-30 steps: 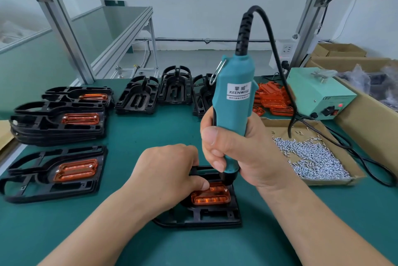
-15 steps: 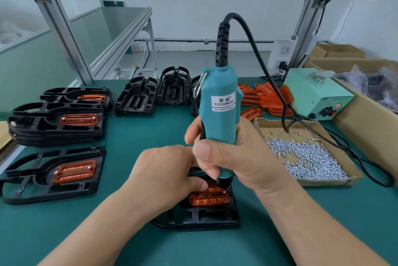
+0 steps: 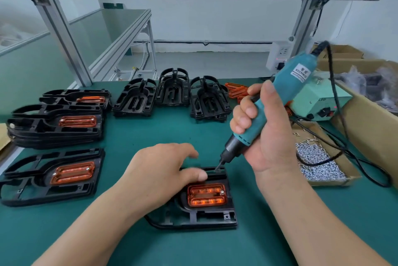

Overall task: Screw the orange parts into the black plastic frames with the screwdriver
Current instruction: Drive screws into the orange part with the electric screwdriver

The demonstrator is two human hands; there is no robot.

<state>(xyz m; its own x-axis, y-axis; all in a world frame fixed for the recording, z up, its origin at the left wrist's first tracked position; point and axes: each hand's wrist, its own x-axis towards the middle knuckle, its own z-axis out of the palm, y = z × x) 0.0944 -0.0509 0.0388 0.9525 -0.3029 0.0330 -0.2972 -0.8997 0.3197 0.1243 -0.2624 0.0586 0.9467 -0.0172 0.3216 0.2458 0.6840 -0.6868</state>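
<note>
A black plastic frame (image 3: 206,218) lies on the green mat in front of me, with an orange part (image 3: 206,196) seated in it and a screw head showing at the part's right end. My left hand (image 3: 159,171) rests on the frame's left side, thumb against its top edge. My right hand (image 3: 267,136) grips the teal electric screwdriver (image 3: 280,97), which leans to the upper right. Its bit tip (image 3: 218,166) hangs just above the frame's top edge, away from the orange part.
Frames with orange parts (image 3: 53,175) lie and stack at the left. Bare black frames (image 3: 172,91) stand at the back, loose orange parts (image 3: 235,91) beside them. A cardboard tray of screws (image 3: 318,164), a green power box (image 3: 318,100) and its cable sit at the right.
My right hand has lifted the screwdriver off the orange part and tilted it to the right. The orange part is now uncovered. My left hand has stayed on the frame.
</note>
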